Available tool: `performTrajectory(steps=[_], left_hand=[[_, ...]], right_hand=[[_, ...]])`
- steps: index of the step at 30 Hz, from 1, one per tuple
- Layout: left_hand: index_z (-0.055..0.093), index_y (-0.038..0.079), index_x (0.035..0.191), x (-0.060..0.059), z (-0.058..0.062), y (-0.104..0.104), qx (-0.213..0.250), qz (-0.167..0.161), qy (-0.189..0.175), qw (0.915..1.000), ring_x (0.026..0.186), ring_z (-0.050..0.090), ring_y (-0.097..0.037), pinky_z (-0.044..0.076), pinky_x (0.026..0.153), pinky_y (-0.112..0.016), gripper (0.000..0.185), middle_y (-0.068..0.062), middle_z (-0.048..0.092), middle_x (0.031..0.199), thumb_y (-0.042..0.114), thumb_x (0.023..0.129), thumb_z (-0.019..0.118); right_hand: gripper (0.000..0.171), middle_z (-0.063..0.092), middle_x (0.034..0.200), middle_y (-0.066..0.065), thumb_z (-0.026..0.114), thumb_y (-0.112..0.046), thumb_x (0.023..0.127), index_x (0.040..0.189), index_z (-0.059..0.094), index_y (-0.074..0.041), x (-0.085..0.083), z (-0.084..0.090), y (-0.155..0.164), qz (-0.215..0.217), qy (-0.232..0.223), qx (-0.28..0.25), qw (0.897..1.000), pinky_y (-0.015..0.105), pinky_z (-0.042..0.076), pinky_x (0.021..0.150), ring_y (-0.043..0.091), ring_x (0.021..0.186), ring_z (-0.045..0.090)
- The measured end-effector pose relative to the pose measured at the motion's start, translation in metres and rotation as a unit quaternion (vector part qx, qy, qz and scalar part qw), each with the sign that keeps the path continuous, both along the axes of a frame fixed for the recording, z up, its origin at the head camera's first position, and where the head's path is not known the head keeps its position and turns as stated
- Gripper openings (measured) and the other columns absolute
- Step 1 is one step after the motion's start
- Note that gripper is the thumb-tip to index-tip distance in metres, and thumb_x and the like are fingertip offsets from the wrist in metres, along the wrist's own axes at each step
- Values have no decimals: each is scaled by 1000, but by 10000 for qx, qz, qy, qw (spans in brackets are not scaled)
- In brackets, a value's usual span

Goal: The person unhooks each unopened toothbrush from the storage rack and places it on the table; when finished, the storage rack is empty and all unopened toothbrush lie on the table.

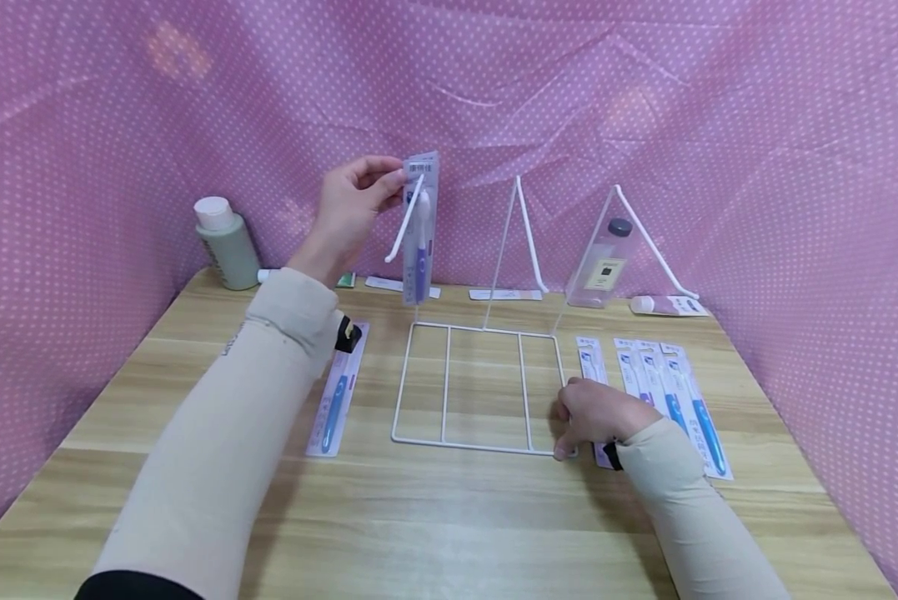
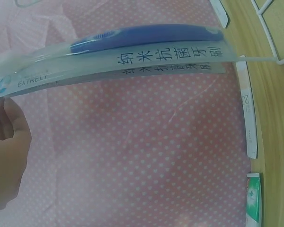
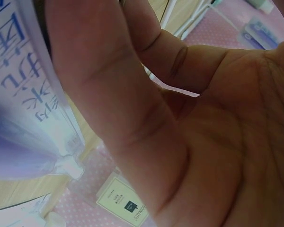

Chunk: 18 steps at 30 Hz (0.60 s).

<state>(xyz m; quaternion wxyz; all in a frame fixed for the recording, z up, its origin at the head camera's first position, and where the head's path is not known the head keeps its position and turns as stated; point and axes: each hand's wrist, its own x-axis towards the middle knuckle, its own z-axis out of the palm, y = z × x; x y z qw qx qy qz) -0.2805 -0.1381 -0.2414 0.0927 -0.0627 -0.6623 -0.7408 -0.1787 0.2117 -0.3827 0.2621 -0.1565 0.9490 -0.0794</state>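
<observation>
**Hands at a white wire display rack**

Left hand (image 1: 351, 208) pinches a packaged toothbrush (image 1: 421, 229) upright at eleven o'clock above the rack (image 1: 479, 387). Right hand (image 1: 594, 414), fingers curled, presses the rack's corner at four o'clock, just beside more toothbrush packs (image 1: 674, 400) on the wooden table (image 1: 449, 517).

In the right wrist view the right hand (image 3: 189, 137) fills most of the picture, blurred by closeness, and hides the tabletop beneath it; the toothpaste pack (image 3: 28, 94) beside it is cut by the left edge and out of focus. In the left wrist view the left hand (image 2: 7, 156) is cropped at the left edge, only part of a thumb showing. The small print on the toothbrush pack (image 1: 421, 229) is unreadable from the head view.
</observation>
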Motion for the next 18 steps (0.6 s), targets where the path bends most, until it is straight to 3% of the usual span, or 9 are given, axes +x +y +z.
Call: performTrajectory(steps=[12, 18], left_hand=[[71, 6, 113, 5, 3, 5, -52, 70, -32, 10000, 98, 69, -16, 55, 103, -34, 12, -3, 72, 106, 9, 102, 68], [71, 4, 117, 16, 6, 4, -136, -45, -26, 9999, 101, 69, -16, 53, 108, -39, 16, -5, 71, 110, 7, 102, 67]], right_hand=[[41, 59, 96, 5, 98, -33, 71, 91, 69, -11, 0, -1, 0, 31, 8, -3, 10000, 39, 47, 78, 24, 86, 54], [41, 60, 98, 5, 97, -34, 72, 93, 71, -11, 0, 1, 0, 40, -4, -14, 10000, 40, 49, 80, 24, 87, 55]])
